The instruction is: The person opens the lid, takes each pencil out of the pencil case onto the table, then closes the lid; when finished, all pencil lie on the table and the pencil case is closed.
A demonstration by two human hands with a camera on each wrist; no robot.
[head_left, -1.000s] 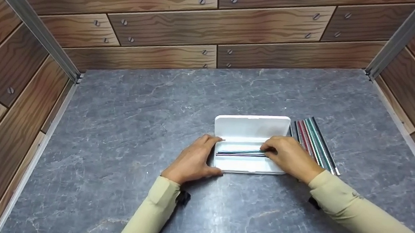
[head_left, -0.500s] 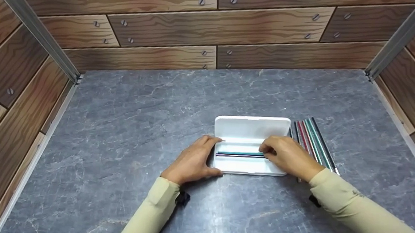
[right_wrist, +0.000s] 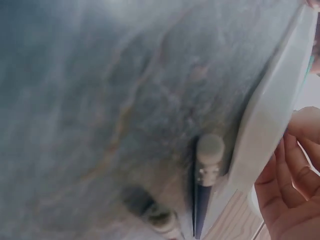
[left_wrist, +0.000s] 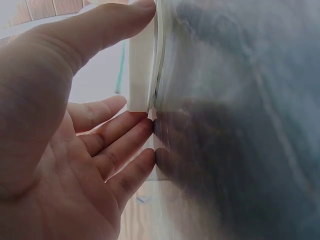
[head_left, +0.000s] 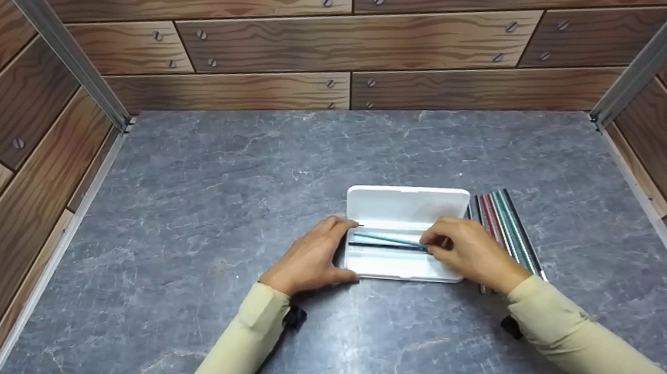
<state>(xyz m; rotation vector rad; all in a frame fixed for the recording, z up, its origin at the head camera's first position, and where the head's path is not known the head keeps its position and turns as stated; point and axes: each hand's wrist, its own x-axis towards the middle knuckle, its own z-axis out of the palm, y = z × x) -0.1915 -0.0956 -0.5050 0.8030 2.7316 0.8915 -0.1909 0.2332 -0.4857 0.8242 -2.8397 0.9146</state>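
Observation:
A white pencil case lies with its lid raised at the back. My left hand holds its left end, thumb at the front corner and index finger near the hinge. The left wrist view has that thumb over the case's wall and fingertips by its end. With thumb and fingertips, my right hand pinches a teal pencil inside the case; its free end points left, slightly raised and angled toward the back. Below it, a dark pencil lies lengthwise in the case. My right fingers hide the pencils' right ends.
Just right of the case, several pencils lie side by side, black, red and green, partly behind my right hand. In the right wrist view, an eraser-tipped pencil lies close to the case wall. Wood-patterned panels enclose the grey marbled table.
The teal pencil's left end has swung toward the back of the case, away from the dark pencil it lay along. My right hand keeps pinching it; my left hand stays in place.

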